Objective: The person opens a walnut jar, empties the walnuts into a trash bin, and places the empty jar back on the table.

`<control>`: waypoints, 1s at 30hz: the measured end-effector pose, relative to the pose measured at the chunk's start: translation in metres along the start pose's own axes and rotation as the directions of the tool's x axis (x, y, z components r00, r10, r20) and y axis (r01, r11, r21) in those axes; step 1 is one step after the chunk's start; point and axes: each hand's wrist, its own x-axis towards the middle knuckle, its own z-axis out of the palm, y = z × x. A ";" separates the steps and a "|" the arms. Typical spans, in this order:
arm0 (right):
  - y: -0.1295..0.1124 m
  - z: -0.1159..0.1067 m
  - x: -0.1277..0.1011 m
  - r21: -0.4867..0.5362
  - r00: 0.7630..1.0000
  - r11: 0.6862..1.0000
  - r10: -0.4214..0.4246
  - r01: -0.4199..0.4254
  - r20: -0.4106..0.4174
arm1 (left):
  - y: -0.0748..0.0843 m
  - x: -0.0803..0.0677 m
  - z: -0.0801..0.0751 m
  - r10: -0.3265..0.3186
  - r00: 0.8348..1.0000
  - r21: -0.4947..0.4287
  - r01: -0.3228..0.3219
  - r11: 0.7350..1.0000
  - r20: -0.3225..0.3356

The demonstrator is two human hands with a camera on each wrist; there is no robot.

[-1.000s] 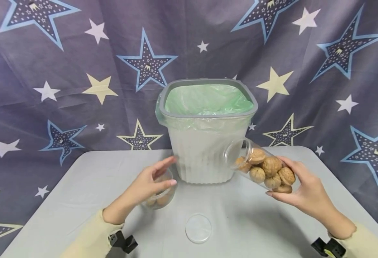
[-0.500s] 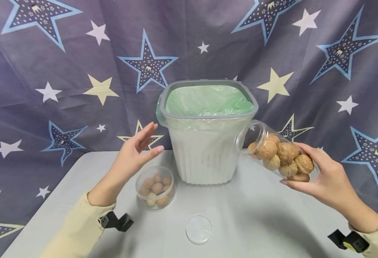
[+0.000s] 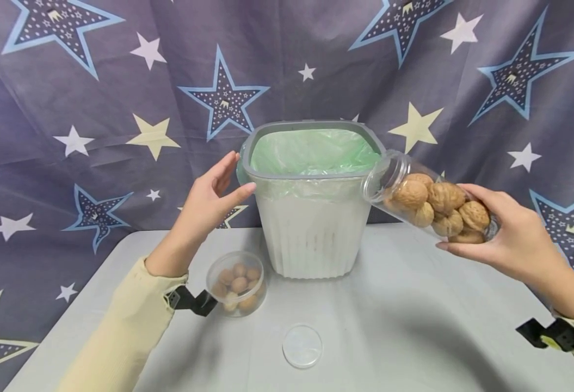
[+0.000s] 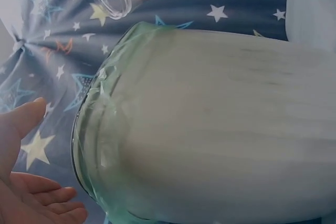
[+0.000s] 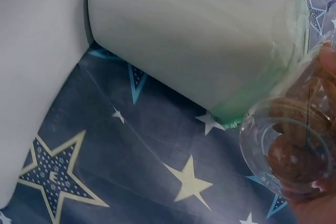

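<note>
The clear jar [image 3: 431, 204] holds walnuts [image 3: 440, 209]. The right hand [image 3: 507, 239] grips it tilted, mouth toward the bin [image 3: 311, 218] rim. The left hand [image 3: 208, 204] is spread beside the bin.

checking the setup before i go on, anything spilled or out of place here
Nothing spilled. The clear plastic jar of walnuts is tipped on its side, lidless, in the right hand, mouth by the rim of the white bin with the green liner.

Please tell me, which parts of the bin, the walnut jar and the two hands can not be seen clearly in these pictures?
- Bin: its inside bottom is hidden by the green bag in the head view.
- Walnut jar: its base is covered by the right hand; the left wrist view cuts it at the top edge.
- Left hand: only partly in the left wrist view, cut by the edge.
- Right wrist view: walnuts blurred behind clear plastic.
</note>
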 end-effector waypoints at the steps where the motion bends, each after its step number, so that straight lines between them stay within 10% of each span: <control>1: 0.000 -0.002 0.003 -0.005 1.000 1.000 0.007 -0.007 0.005 | 0.001 0.003 0.000 -0.001 1.000 -0.006 0.001 1.000 -0.001; 30: 0.029 -0.020 0.086 -0.111 0.982 0.991 0.096 -0.079 0.161 | -0.006 0.053 0.007 -0.064 0.995 -0.065 0.068 0.996 0.071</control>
